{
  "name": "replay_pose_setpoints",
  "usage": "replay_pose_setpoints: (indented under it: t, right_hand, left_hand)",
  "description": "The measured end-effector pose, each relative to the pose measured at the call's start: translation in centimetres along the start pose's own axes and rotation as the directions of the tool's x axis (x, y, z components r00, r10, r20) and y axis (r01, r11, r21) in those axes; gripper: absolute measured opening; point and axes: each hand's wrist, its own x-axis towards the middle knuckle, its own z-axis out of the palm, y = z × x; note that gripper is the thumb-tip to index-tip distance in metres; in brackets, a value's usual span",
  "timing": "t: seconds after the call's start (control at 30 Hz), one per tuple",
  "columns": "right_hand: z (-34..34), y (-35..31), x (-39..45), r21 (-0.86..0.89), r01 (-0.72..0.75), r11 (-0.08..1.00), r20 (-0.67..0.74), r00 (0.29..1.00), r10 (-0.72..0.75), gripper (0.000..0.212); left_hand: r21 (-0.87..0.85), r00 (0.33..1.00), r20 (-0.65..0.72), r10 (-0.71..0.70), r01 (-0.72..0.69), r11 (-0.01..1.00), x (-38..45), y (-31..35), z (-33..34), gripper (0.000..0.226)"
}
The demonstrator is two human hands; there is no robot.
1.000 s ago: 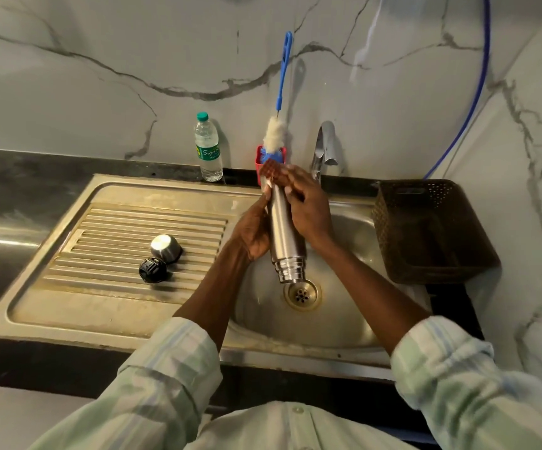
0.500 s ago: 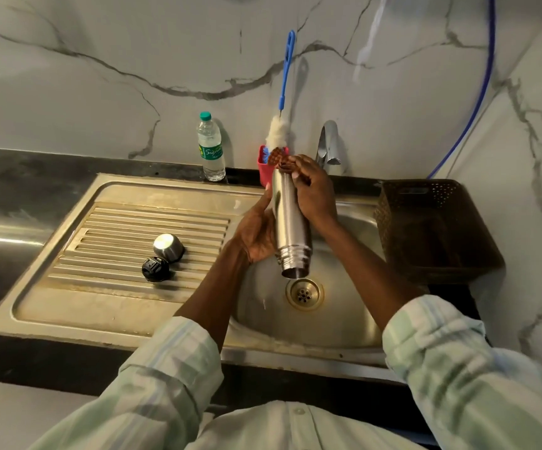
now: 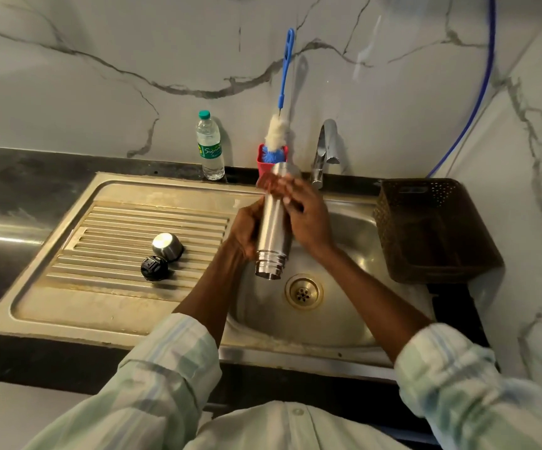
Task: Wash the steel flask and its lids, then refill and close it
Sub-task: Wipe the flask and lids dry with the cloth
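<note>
The steel flask [image 3: 274, 228] is held inverted over the sink basin [image 3: 354, 228], mouth down, above and just left of the drain [image 3: 303, 292]. Compared with one second ago it has been lifted clear of the drain and shifted slightly left; no water is seen leaving the mouth now. It is judged that emptying is finished or nearly so, and that scrubbing of the inside or refilling is still to be done.

Left to right: the counter [image 3: 19, 196] is dark and reflective. On the ribbed draining board [image 3: 107, 241] the steel lid [image 3: 166, 246] and the black inner lid [image 3: 153, 268] lie touching, both off the flask and unmoved; whether they are washed cannot be told. The plastic water bottle [image 3: 210, 146] stands upright at the wall. The left hand [image 3: 247, 230] grips the flask body from the left, fingers curled round it. The bottle brush [image 3: 279, 125] stands in a red holder [image 3: 263, 159] just behind the flask base. The right hand [image 3: 308, 219] holds the upper part, its fingers [image 3: 287, 190] wrapped over the base end. The tap [image 3: 325, 147] is seen with no flow. The brown basket [image 3: 432, 228] sits at the right.

Nothing blocks the drain; the brush stands close behind the raised base and could be knocked.
</note>
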Motion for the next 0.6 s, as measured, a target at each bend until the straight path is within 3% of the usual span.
replay_pose_setpoints:
  t: [0.1,0.23,0.33,0.47,0.6]
  right_hand:
    - [-1.1,-1.2,4.6,0.072,-0.078,0.994,-0.038,0.996,0.081,0.038]
    - [-0.4,-1.2,2.5,0.054,-0.041,0.998,0.009,0.999,0.040,0.038]
    - [0.4,-0.2,-3.7,0.112,0.033,0.993,0.068,0.997,-0.040,0.040]
    - [0.9,0.7,-9.0,0.072,0.137,0.988,0.121,0.982,-0.145,0.041]
    - [0.4,0.3,-3.0,0.060,0.024,0.998,0.026,0.999,-0.026,0.041]
  left_hand:
    - [-0.050,0.999,0.049,0.002,0.001,0.999,-0.7,-0.3,0.7,0.050]
    - [-0.132,0.983,0.181,0.024,0.000,0.991,-0.5,-0.3,1.5,0.072]
    - [-0.196,0.995,0.093,0.035,-0.016,0.980,-0.5,0.2,0.6,0.068]
    - [-0.124,0.999,-0.034,-0.012,0.008,0.992,0.2,0.6,-1.2,0.086]
    - [-0.079,0.996,0.081,-0.046,0.052,0.996,0.0,-0.3,0.1,0.052]
